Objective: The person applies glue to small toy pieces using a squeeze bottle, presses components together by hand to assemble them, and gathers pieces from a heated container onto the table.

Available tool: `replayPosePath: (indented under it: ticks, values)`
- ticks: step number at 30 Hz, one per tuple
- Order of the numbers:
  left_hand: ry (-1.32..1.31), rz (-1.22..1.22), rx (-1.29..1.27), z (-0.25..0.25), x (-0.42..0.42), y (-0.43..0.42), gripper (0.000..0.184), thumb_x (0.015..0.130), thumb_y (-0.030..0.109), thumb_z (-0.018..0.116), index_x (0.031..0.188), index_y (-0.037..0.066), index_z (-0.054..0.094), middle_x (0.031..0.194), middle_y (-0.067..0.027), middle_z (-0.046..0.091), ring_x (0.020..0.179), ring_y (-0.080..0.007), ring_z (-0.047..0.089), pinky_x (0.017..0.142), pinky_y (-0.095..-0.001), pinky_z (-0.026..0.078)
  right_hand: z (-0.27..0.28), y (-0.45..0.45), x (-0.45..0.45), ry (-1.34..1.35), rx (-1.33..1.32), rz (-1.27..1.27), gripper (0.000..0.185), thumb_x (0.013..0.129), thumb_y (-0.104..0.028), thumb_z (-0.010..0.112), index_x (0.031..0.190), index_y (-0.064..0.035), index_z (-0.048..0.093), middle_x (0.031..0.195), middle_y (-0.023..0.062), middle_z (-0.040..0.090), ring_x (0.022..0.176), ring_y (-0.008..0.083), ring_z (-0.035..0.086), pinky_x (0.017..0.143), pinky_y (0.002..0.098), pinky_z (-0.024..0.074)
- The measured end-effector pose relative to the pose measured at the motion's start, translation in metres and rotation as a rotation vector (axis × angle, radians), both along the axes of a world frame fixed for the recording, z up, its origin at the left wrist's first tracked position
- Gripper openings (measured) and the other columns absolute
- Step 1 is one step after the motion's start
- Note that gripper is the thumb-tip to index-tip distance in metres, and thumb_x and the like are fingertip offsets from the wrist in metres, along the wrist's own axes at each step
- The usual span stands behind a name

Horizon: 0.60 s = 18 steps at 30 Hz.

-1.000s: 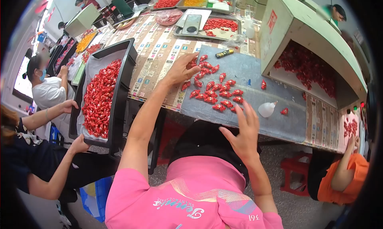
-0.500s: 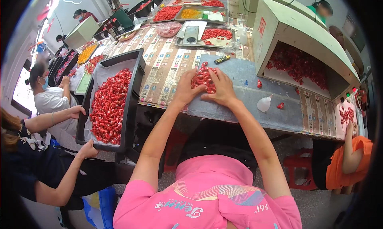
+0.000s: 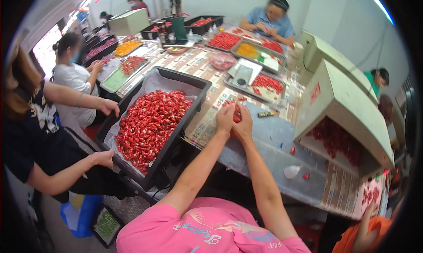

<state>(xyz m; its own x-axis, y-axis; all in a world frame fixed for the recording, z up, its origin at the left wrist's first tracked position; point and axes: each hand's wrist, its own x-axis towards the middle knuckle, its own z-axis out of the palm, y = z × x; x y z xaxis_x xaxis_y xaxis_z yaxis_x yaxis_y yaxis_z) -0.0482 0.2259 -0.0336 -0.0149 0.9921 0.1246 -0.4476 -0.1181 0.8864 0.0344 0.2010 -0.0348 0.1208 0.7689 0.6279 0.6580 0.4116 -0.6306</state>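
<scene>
Two-handed cupping of small red pieces (image 3: 237, 113) above the far left part of a grey mat (image 3: 260, 143) on the tabletop (image 3: 207, 114). We see the left hand (image 3: 225, 119) and the right hand (image 3: 242, 124) brought together, the grip clamped around the red pieces, which show between the fingers; their number is hidden. The step in hand, we judge, is gathering and holding; any move from here calls for keeping both palms level and pressed close, lest pieces slip out.

To the left, we note a black tray (image 3: 178, 134) of heaped red pieces, tilted in our view, with a co-worker's hands (image 3: 109, 107) on its left side. Its raised right rim is the nearest edge on that side, and a patterned strip of tabletop lies between rim and hands. To the right, we find a stretch of mat before the white bottle (image 3: 291, 172) and the pale box (image 3: 341, 109). A small dark cylinder (image 3: 265, 114) lies just right of the right hand.
</scene>
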Motion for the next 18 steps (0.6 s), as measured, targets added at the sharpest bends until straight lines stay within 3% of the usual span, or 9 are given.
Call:
replayPosePath:
  ticks: [1,2,4,5,8,13,15,16,18]
  values:
    - [-0.133,-0.052,-0.085,0.004,0.004,0.005,0.028,0.096,0.021,0.051,0.105,-0.002,0.065,0.099,-0.0084,0.065,0.086,-0.0127,0.062,0.074,-0.0241,0.051,0.005,0.003,-0.002,0.105,0.083,-0.084,0.052,0.072,-0.025,0.073,0.121,-0.0101,0.059,0.112,0.0097,0.063,0.102,0.027,0.059,0.09,0.0374,0.0449]
    - [-0.139,-0.039,-0.083,0.012,0.003,0.003,0.028,0.096,0.021,0.051,0.105,-0.002,0.065,0.099,-0.0084,0.065,0.086,-0.0127,0.062,0.074,-0.0241,0.051,0.009,0.007,-0.008,0.1,0.084,-0.071,0.052,0.072,-0.025,0.073,0.121,-0.0101,0.059,0.112,0.0097,0.063,0.102,0.027,0.059,0.09,0.0374,0.0449]
    - [-0.327,-0.095,-0.209,0.018,0.015,-0.003,0.027,0.095,0.021,0.051,0.103,-0.001,0.067,0.1,-0.0052,0.065,0.09,-0.012,0.061,0.08,-0.0236,0.048,0.002,0.017,-0.004,0.757,-0.055,-0.036,0.028,0.081,-0.016,0.067,0.106,-0.0041,0.067,0.099,0.0076,0.067,0.09,0.0189,0.062,0.082,0.031,0.048]
    - [-0.332,-0.081,-0.208,0.024,0.019,-0.002,0.027,0.095,0.021,0.051,0.103,-0.001,0.067,0.1,-0.0052,0.065,0.09,-0.012,0.061,0.08,-0.0236,0.048,0.006,0.021,-0.002,0.753,-0.061,-0.023,0.028,0.081,-0.016,0.067,0.106,-0.0041,0.067,0.099,0.0076,0.067,0.09,0.0189,0.062,0.082,0.031,0.048]
    - [-0.232,-0.011,-0.158,0.04,0.021,-0.008,0.023,0.095,0.016,0.052,0.104,0.0,0.067,0.1,-0.0066,0.067,0.088,-0.0113,0.062,0.076,-0.0239,0.051,0.045,0.01,-0.013,1.234,-0.068,0.007,0.016,0.088,-0.011,0.061,0.095,0.0019,0.067,0.09,0.0049,0.066,0.078,0.011,0.06,0.07,0.0225,0.0486]
    - [-0.224,0.086,-0.091,0.079,-0.017,-0.007,0.018,0.093,0.012,0.055,0.1,0.001,0.068,0.095,-0.0028,0.067,0.081,-0.0069,0.061,0.07,-0.0194,0.049,0.095,0.015,-0.056,1.379,-0.037,0.188,0.014,0.088,-0.009,0.059,0.095,0.0007,0.067,0.087,0.0045,0.066,0.077,0.0103,0.06,0.068,0.0222,0.0485]
    - [-0.16,0.269,0.046,0.113,-0.052,-0.015,0.018,0.094,0.012,0.056,0.1,0.001,0.068,0.096,-0.0028,0.067,0.082,-0.0075,0.061,0.071,-0.0203,0.05,0.124,0.013,-0.092,1.364,-0.115,0.287,0.013,0.088,-0.008,0.059,0.094,0.0005,0.067,0.087,0.0041,0.066,0.077,0.011,0.06,0.069,0.0223,0.0481]
    - [-0.111,0.357,0.118,0.127,-0.074,-0.019,0.018,0.094,0.012,0.055,0.1,0.001,0.068,0.097,-0.0026,0.067,0.083,-0.0081,0.061,0.072,-0.0209,0.05,0.128,0.016,-0.112,1.217,-0.074,0.34,0.013,0.087,-0.007,0.059,0.093,0.0,0.068,0.087,0.0035,0.066,0.078,0.0113,0.059,0.07,0.023,0.0476]
    - [-0.13,0.509,0.119,0.138,-0.118,-0.027,0.019,0.095,0.013,0.055,0.102,0.002,0.068,0.097,-0.0026,0.067,0.085,-0.0084,0.061,0.071,-0.0208,0.05,0.126,0.025,-0.16,1.167,-0.17,0.489,0.013,0.086,-0.008,0.061,0.092,0.0004,0.069,0.09,0.0044,0.068,0.083,0.0107,0.06,0.075,0.024,0.047]
